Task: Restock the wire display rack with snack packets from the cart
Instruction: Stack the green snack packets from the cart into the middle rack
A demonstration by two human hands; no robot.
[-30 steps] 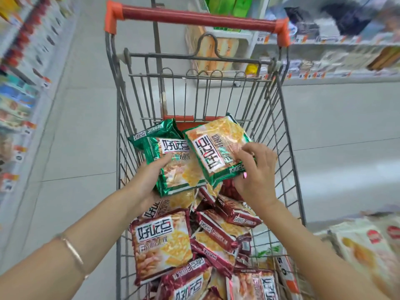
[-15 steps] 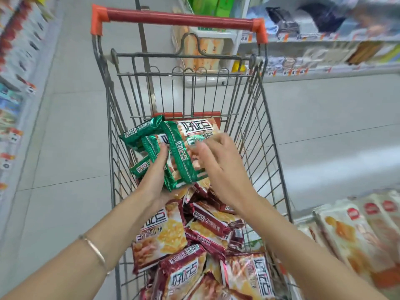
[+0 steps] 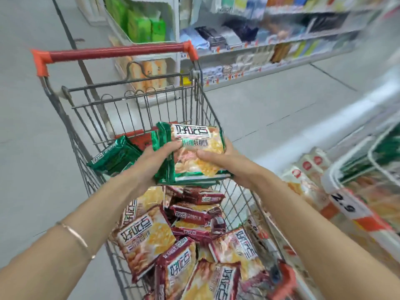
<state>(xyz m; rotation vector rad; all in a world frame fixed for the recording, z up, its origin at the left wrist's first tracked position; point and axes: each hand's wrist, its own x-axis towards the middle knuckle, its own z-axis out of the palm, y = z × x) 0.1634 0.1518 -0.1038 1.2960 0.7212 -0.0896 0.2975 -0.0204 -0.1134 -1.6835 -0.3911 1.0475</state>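
A stack of green snack packets hangs over the wire cart, held from both sides. My left hand grips its left edge, and another green packet sticks out to the left of that hand. My right hand holds the stack's right side with the thumb on the front. Below, several dark red snack packets fill the cart. The white wire display rack stands at the far right, blurred, with green packets inside.
The cart's red handle lies at its far end. Store shelves with goods run along the back right. A 2.9 price tag and orange packets sit at the right. Grey tiled floor lies left of the cart.
My two hands have brought the green packets together into one stack and lifted it. My view has swung right, bringing the wire rack into sight.
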